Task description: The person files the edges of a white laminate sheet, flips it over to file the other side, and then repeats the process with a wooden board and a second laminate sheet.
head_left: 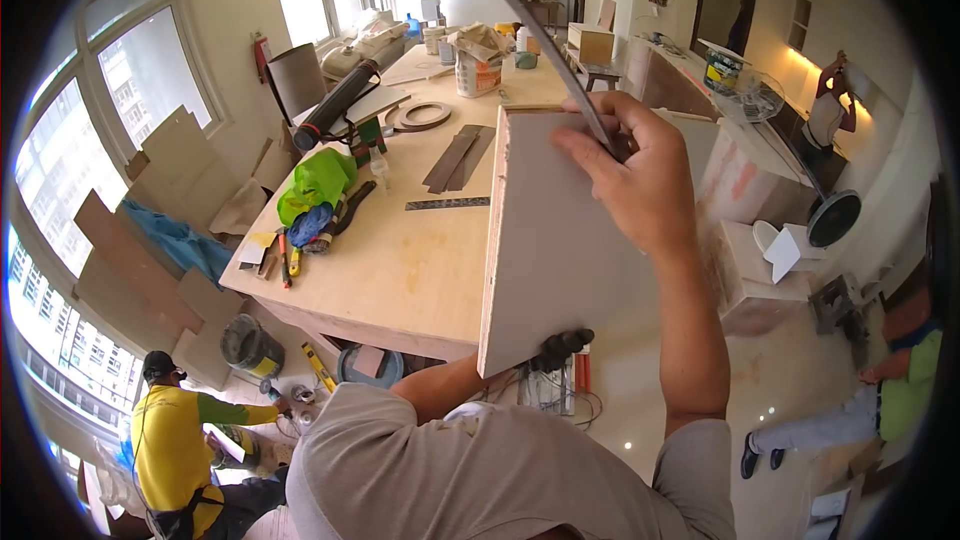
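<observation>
My bare right hand point(645, 165) pinches a long, thin dark strip of edge banding point(535, 25) between thumb and fingers. The strip rises from the hand towards the upper left. Below it, a grey-faced board point(570, 230) stands tilted in front of me, its raw pale edge point(494, 250) facing left. At the board's lower edge, my left hand point(560, 348) wears a dark glove and has its fingers curled against the board. Part of my left forearm passes behind the board's lower corner.
A wooden worktable point(370, 270) carries a tape roll point(425, 116), dark strips point(460, 158), a green bag point(318, 183) and a white bucket point(478, 75). A person in yellow point(175, 435) crouches at lower left; another point(905, 385) stands at right. A pedestal fan point(833, 218) leans at right.
</observation>
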`<state>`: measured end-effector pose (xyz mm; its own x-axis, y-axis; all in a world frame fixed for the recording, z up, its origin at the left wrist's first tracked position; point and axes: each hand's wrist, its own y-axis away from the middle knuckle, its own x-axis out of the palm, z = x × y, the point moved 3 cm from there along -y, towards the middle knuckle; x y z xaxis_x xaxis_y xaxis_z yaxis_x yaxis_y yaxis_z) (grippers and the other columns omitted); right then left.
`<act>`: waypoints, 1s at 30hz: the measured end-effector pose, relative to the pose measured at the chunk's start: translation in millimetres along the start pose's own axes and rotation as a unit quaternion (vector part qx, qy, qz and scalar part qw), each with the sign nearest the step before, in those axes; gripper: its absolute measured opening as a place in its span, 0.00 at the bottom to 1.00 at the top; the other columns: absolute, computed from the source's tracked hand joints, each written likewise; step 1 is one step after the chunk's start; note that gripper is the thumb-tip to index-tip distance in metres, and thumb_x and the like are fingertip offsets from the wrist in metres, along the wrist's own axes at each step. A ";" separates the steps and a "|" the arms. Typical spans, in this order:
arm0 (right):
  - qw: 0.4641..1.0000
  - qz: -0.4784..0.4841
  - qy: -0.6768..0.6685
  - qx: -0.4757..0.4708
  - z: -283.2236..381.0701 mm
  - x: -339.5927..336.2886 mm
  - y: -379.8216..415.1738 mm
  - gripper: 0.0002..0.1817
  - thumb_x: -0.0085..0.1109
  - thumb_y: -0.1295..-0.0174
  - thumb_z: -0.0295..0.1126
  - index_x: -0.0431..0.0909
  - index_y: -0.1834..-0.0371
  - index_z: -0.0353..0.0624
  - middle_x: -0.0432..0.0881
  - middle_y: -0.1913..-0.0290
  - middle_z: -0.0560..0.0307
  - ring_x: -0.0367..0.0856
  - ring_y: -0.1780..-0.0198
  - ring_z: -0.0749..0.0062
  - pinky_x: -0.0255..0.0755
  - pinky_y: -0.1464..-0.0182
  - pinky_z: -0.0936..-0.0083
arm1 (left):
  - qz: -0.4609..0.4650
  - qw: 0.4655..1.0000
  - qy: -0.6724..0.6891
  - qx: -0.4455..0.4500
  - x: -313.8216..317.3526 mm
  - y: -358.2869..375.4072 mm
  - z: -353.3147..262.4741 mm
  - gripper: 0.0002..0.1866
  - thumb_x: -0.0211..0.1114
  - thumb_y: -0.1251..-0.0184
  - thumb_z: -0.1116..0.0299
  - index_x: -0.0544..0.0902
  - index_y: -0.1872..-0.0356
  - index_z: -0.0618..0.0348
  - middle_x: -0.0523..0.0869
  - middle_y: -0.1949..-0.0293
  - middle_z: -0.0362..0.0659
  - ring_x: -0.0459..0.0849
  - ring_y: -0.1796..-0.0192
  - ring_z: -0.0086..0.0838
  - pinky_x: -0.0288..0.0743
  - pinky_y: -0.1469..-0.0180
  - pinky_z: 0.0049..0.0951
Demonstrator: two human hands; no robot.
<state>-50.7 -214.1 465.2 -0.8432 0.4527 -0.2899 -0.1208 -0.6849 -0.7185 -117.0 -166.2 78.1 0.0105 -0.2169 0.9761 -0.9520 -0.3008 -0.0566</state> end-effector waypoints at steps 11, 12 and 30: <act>0.984 -0.072 -0.144 0.069 -30.8 -58.5 28.4 0.16 0.64 0.33 0.24 0.82 0.42 0.36 0.82 0.70 0.64 0.72 0.82 0.85 0.65 0.80 0.86 | 0.030 0.996 -0.084 -0.021 40.1 -11.1 -82.8 0.34 0.55 0.26 0.36 0.80 0.38 0.57 0.89 0.52 0.48 0.88 0.58 0.34 0.85 0.53 0.33; 0.981 -0.085 -0.158 0.074 -41.8 -71.2 37.2 0.16 0.63 0.32 0.24 0.82 0.41 0.35 0.82 0.69 0.64 0.72 0.82 0.85 0.65 0.80 0.86 | -0.088 0.981 -0.166 0.048 55.8 -3.6 -89.4 0.33 0.56 0.26 0.38 0.79 0.36 0.58 0.89 0.49 0.48 0.89 0.55 0.34 0.85 0.50 0.33; 0.962 -0.232 -0.092 0.114 -70.7 -71.5 65.3 0.16 0.75 0.39 0.33 0.82 0.56 0.33 0.79 0.75 0.64 0.70 0.80 0.88 0.65 0.79 0.85 | -0.136 0.967 -0.160 0.143 46.5 -9.6 -101.9 0.32 0.60 0.26 0.44 0.75 0.32 0.59 0.85 0.41 0.48 0.87 0.46 0.34 0.83 0.44 0.34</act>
<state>38.7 -250.8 394.4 -0.7472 0.6451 0.1599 -0.6001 -0.5514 -0.5795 -138.6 -78.7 145.4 0.3863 -0.3571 0.8505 -0.7780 -0.6214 0.0924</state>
